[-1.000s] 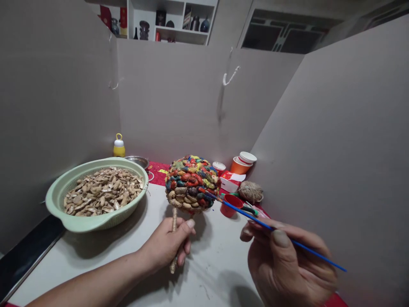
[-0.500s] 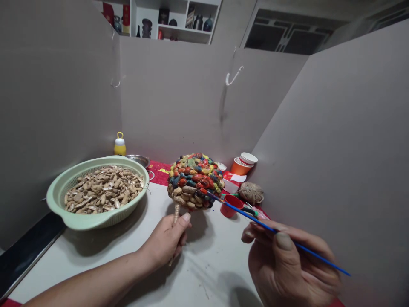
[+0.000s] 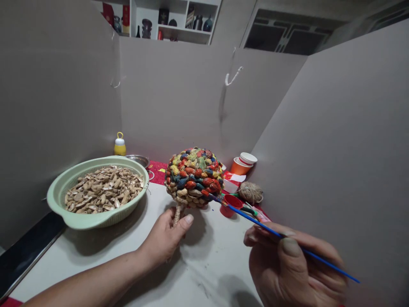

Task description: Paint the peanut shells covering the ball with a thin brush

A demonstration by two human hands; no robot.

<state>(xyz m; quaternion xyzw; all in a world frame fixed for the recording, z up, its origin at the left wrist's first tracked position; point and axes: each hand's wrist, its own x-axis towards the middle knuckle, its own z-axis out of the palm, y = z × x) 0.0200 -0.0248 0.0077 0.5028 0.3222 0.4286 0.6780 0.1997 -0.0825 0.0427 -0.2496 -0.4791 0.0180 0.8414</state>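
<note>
My left hand (image 3: 168, 238) grips the twine-wrapped stick (image 3: 177, 214) of a ball covered in peanut shells (image 3: 193, 178), painted red, blue, yellow and green on top and left bare along the bottom. The ball is held upright above the white table (image 3: 207, 273). My right hand (image 3: 287, 266) pinches a thin blue paintbrush (image 3: 275, 232). Its tip touches the ball's lower right side, just left of a small red cup (image 3: 230, 205).
A pale green colander (image 3: 96, 217) full of peanut shells stands at the left. A yellow bottle (image 3: 119, 145) and a metal bowl (image 3: 138, 160) stand behind it. Stacked orange paper cups (image 3: 244, 164), a twine ball (image 3: 251, 192) and scissors (image 3: 249, 209) lie at the right. Grey cardboard walls (image 3: 335, 140) enclose the table.
My left hand has turned and tilted the shell ball on its stick, raising it slightly. The brush stays at the ball's lower right while my right hand has drifted a little right.
</note>
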